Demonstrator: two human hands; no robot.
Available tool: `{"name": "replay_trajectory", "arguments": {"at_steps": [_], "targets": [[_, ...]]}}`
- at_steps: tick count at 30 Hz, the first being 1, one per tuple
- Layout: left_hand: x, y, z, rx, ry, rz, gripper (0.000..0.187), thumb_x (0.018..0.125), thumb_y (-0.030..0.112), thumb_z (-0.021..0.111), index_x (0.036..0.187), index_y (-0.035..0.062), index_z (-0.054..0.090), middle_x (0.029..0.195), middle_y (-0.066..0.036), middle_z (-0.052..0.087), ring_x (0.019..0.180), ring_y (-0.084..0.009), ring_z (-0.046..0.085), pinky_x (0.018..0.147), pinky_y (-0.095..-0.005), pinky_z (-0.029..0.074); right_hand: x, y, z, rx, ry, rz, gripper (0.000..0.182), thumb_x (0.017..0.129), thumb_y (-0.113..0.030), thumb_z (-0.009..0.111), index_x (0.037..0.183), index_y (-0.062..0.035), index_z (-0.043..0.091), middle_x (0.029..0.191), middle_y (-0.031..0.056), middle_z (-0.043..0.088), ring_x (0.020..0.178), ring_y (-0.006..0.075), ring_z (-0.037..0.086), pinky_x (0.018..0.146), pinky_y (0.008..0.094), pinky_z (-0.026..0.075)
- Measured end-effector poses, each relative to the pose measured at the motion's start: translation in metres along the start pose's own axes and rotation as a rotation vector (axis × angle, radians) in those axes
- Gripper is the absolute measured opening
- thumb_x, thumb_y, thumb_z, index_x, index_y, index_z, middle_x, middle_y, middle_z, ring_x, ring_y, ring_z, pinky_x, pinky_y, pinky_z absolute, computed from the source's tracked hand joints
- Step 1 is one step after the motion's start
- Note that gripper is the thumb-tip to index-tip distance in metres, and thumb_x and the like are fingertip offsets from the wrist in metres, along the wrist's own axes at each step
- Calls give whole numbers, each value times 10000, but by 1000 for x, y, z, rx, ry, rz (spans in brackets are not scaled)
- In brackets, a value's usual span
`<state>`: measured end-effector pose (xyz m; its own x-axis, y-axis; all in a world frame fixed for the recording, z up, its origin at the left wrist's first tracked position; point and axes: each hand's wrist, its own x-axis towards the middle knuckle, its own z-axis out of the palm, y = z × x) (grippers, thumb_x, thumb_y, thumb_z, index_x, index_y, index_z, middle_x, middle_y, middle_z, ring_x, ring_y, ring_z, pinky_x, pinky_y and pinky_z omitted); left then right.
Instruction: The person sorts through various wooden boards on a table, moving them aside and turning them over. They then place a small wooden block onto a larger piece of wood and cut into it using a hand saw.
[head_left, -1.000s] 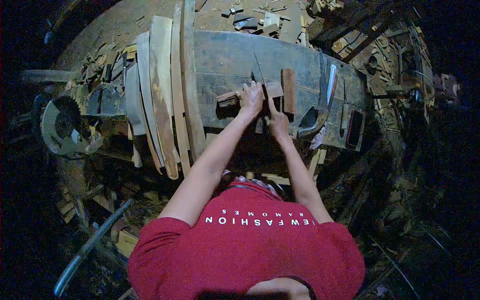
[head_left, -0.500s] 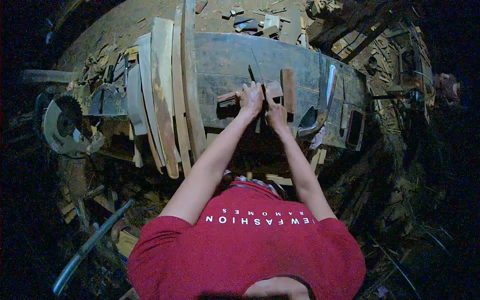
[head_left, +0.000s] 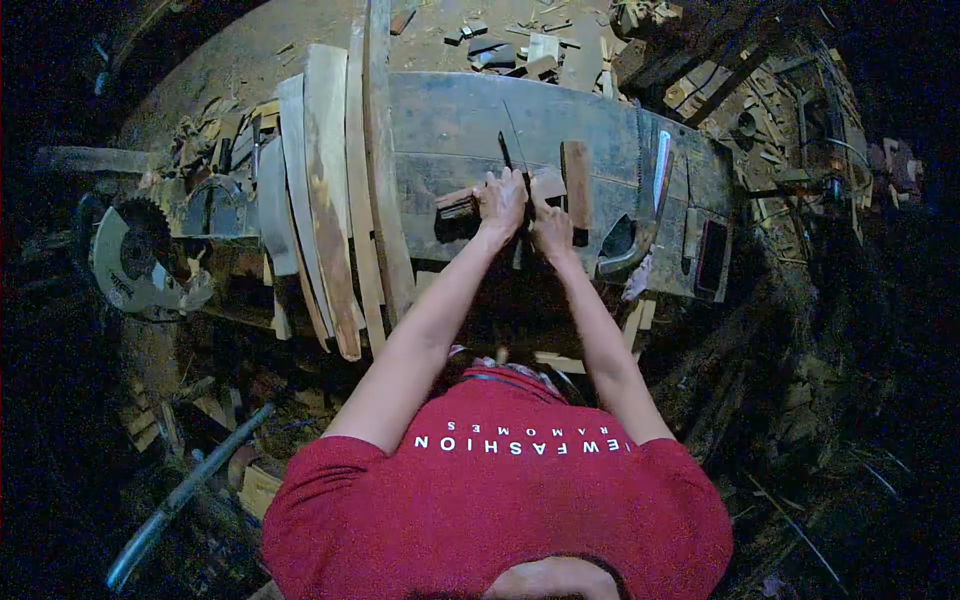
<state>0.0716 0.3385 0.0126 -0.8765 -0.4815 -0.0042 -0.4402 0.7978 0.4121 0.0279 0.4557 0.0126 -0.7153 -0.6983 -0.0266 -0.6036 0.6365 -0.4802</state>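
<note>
My left hand (head_left: pixel 502 203) and my right hand (head_left: pixel 550 228) are close together at the near edge of the dark workbench (head_left: pixel 460 110). Both are closed, but what each one grips is too small and dark to name. A thin dark blade or strip (head_left: pixel 504 149) sticks out beyond my left fingers, and a fine line rises beside it. Left of my left hand lies a reddish wood block (head_left: pixel 457 201). A small pale block (head_left: pixel 548 185) is just beyond my right fingers. An upright brown wood piece (head_left: pixel 576 185) lies to their right.
Long wooden boards (head_left: pixel 328 190) cross the bench's left part. A circular saw blade (head_left: pixel 135 250) stands at the far left. On the right are a curved-handled tool (head_left: pixel 630 255), a bright metal strip (head_left: pixel 661 160) and a dark rectangular object (head_left: pixel 711 255). Wood scraps lie beyond the bench.
The whole view has shifted slightly. Both hands stay in almost the same place, with the right fingers a little lower around the pale block.
</note>
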Motion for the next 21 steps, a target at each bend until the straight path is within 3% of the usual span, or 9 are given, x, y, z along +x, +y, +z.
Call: {"name": "replay_trajectory", "arguments": {"at_steps": [1,4,5,7,13,15,16,19,21], "targets": [[0,-2,2,-12,125,74,215,727,79,523,935,25,527,969,-155,541,941,-389,495,709,-535,436,-8,2,-2,-20,-10,-7,677,681,-11,549,1307,-146,330,666,237,553,619,385,558,550,457,432],[-3,-3,8,60,270,129,216,737,89,509,944,29,528,976,-164,542,925,-392,495,702,-534,437,-52,8,-5,59,5,-26,681,717,-54,532,1339,-149,269,608,214,550,515,362,548,476,462,417],[1,-2,9,58,268,126,216,737,89,509,944,29,528,976,-164,542,925,-392,495,702,-534,437,-60,13,-6,57,1,-26,681,717,-54,532,1339,-149,269,608,214,550,515,362,548,476,462,417],[9,2,4,73,-156,-94,365,796,171,469,1159,140,470,1212,-127,473,1051,-400,434,820,-562,338,-75,12,-15,-14,-52,-7,654,727,-45,531,1328,-139,292,613,222,546,530,365,549,483,468,410],[1,-2,10,37,69,-9,273,791,197,489,1049,109,505,1059,-101,527,965,-363,476,759,-556,368,4,-1,-1,-4,47,-34,678,716,-22,533,1332,-130,271,632,231,555,568,372,564,515,463,435],[9,-3,9,56,-24,-27,293,788,198,495,1069,113,501,1079,-105,525,973,-365,478,754,-549,380,8,-1,2,-13,39,-46,682,710,-20,535,1330,-129,274,635,231,558,570,368,566,517,462,437],[10,-2,8,64,-126,-55,314,785,199,501,1088,116,497,1100,-109,522,981,-367,479,749,-542,392,8,0,0,-29,16,-54,686,705,-17,537,1329,-128,276,639,230,562,572,365,567,519,460,440],[6,-13,32,164,60,25,313,784,192,501,1085,107,497,1100,-114,522,976,-373,486,739,-528,413,-31,-9,-20,10,-70,59,693,698,-11,540,1330,-128,281,622,222,552,560,356,564,513,450,437],[6,-9,22,79,-22,-5,332,789,156,479,1113,83,476,1176,-145,465,1050,-407,430,794,-572,363,-67,-4,-30,71,-71,39,696,702,-9,537,1334,-123,270,604,214,537,542,355,556,496,434,426]]}}
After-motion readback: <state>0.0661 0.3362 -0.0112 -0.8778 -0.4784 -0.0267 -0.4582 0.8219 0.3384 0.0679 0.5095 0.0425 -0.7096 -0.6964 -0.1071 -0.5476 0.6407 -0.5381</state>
